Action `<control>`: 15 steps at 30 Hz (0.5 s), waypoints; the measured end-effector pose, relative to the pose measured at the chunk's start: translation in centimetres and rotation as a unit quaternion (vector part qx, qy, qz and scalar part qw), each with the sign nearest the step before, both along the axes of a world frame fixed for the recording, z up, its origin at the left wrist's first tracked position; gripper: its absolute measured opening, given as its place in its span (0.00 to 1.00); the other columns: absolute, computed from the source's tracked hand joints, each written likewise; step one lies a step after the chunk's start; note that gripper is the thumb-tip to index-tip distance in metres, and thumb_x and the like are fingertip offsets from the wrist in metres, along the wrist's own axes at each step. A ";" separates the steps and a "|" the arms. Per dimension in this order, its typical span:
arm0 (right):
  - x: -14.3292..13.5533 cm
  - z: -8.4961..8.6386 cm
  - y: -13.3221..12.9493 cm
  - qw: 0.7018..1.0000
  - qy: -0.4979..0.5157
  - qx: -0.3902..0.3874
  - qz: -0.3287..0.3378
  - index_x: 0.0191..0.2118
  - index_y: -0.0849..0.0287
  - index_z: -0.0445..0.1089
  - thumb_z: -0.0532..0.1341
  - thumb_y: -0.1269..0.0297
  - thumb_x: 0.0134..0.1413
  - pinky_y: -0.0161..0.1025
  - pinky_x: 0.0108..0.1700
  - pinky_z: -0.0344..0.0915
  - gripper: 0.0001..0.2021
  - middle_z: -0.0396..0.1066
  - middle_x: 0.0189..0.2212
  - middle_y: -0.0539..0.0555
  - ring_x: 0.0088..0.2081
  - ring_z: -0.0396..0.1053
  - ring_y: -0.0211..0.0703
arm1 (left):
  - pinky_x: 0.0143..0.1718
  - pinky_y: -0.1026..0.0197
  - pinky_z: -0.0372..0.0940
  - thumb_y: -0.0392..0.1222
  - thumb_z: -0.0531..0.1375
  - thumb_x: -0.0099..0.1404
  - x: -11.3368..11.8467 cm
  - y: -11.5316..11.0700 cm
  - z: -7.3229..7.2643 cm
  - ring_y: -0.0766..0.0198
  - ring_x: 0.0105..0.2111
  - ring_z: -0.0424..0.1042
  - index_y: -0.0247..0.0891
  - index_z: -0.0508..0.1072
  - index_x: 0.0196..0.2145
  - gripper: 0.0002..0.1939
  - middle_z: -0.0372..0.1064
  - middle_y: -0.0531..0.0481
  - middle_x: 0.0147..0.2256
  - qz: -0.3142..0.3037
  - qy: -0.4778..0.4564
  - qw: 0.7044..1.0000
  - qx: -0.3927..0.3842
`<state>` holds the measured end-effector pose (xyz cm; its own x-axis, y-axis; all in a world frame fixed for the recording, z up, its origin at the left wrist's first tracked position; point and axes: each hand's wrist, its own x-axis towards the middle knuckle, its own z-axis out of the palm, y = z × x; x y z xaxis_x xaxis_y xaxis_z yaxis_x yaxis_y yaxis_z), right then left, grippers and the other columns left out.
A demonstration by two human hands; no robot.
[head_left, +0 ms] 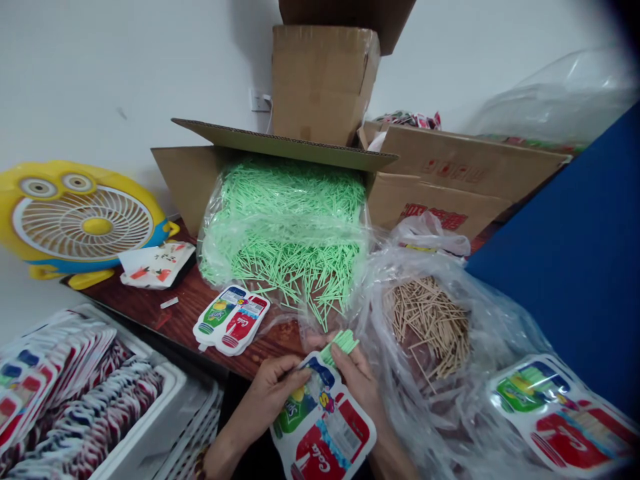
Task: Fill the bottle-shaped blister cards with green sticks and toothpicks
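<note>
Two hands meet low in the head view: our left hand (267,393) grips the printed pouch (323,427) by its upper edge, and our right hand (357,377) pinches a bundle of green sticks (340,343) at the pouch's mouth, fingers curled, palms facing inward. We judge the filling step is underway; next the sticks need sliding straight in. Behind, a bag of green sticks (285,227) spills from a cardboard box (280,143).

Yellow fan (83,223), cardboard boxes (323,83), brown sticks (430,323).
</note>
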<state>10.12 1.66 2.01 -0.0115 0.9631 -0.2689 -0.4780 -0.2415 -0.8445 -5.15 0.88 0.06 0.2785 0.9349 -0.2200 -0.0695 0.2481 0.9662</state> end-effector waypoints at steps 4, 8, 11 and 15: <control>0.2 1.1 0.5 0.993 0.079 -0.029 0.079 0.38 0.55 0.72 0.69 0.57 0.43 0.39 0.34 0.70 0.15 0.77 0.41 0.53 0.32 0.74 0.44 | 0.27 0.68 0.59 0.47 0.63 0.60 -0.2 0.8 -0.8 0.68 0.24 0.65 0.34 0.76 0.31 0.12 0.71 0.53 0.26 -0.003 -0.067 0.997 -0.033; 0.7 2.0 1.7 0.992 0.060 -0.006 0.107 0.42 0.54 0.72 0.64 0.55 0.52 0.41 0.40 0.69 0.13 0.76 0.43 0.54 0.39 0.74 0.46 | 0.27 0.69 0.59 0.46 0.64 0.60 0.0 1.8 -1.3 0.70 0.23 0.65 0.33 0.75 0.30 0.11 0.71 0.53 0.25 0.008 -0.101 0.994 -0.036; 1.1 2.3 2.6 0.992 0.004 0.003 0.128 0.43 0.56 0.74 0.63 0.55 0.54 0.42 0.43 0.68 0.13 0.76 0.43 0.55 0.43 0.73 0.48 | 0.27 0.68 0.60 0.45 0.64 0.61 0.2 2.3 -1.2 0.70 0.24 0.65 0.33 0.76 0.30 0.11 0.72 0.53 0.26 0.008 -0.125 0.992 -0.026; 1.5 2.5 3.5 0.991 0.012 0.035 0.126 0.45 0.54 0.73 0.61 0.58 0.56 0.43 0.46 0.67 0.12 0.75 0.45 0.55 0.47 0.72 0.49 | 0.28 0.68 0.61 0.44 0.63 0.61 0.2 2.6 -0.8 0.70 0.24 0.66 0.33 0.77 0.30 0.10 0.73 0.52 0.26 0.011 -0.151 0.988 -0.008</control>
<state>11.59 5.17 4.53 -0.2605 0.9450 -0.1975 -0.4304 -0.2968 -0.8524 -4.99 3.44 -0.71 0.3129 0.9386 -0.1455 -0.3603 0.2590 0.8962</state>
